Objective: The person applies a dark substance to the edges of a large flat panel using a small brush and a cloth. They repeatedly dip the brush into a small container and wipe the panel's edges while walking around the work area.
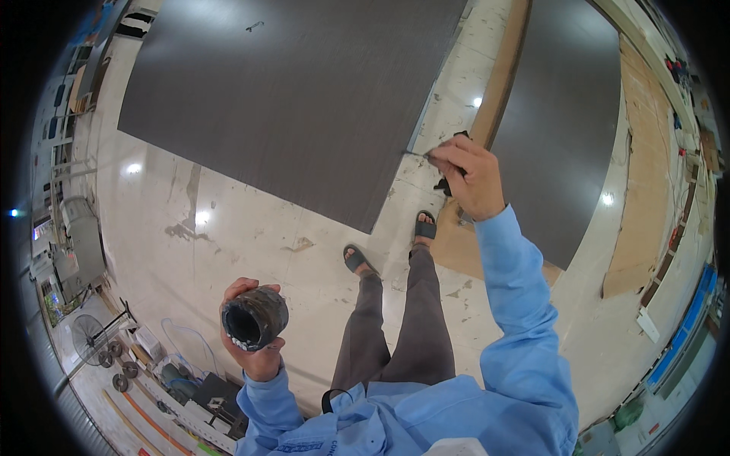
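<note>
My left hand [262, 363] is wrapped round a dark, stained pot [271, 310], tilted so its open mouth shows; what is inside is too dark to make out. My right hand [473, 176] is closed in a pinch on a thin dark stick-like tool [420, 155], perhaps a small brush. The tool's tip is at the right edge of a large dark grey panel [289, 106], near its lower right corner; I cannot tell whether it touches. My fingers hide much of the tool.
On the right, a second dark panel [566, 137] lies beside a long brown strip [502, 76]. Brown cardboard [639, 167] lies farther right. A standing fan [90, 338] and assorted equipment are at the lower left. My sandalled feet [356, 258] stand on a stained pale floor [251, 220].
</note>
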The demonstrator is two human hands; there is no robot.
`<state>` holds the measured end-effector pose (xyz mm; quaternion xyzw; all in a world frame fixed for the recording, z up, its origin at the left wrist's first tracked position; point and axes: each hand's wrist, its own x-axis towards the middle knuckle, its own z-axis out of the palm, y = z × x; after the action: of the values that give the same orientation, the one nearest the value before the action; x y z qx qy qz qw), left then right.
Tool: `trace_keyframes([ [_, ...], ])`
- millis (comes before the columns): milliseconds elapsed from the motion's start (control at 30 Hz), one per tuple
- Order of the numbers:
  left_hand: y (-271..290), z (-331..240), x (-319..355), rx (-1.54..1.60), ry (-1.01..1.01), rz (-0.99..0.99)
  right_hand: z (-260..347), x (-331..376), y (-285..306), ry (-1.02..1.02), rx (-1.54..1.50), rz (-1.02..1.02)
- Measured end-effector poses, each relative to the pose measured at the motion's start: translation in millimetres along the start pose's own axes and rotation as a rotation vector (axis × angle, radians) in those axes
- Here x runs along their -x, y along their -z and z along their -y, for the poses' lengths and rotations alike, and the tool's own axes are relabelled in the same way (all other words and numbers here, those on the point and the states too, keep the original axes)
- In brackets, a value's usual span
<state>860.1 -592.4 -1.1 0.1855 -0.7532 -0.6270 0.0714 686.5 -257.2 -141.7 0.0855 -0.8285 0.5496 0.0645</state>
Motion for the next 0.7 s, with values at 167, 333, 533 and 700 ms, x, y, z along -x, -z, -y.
trace_keyframes([
  [167, 2.8, -1.2, 1.6, -0.002, -0.006, -0.018, -3.7, 0.7, -2.2, 0.025, 0.056, -0.165],
  [333, 9.9, -1.1, 2.9, -0.017, -0.009, -0.013, -1.1, 14.8, -4.0, 0.123, 0.016, -0.049],
  [533, 19.3, 7.6, 1.3, 0.014, -0.076, 0.108, 4.1, 16.6, -4.1, -0.064, 0.048, -0.237],
  [700, 18.5, 5.4, 0.3, -0.012, -0.049, 0.084, 8.0, 26.8, -16.7, 0.09, -0.059, 0.024],
])
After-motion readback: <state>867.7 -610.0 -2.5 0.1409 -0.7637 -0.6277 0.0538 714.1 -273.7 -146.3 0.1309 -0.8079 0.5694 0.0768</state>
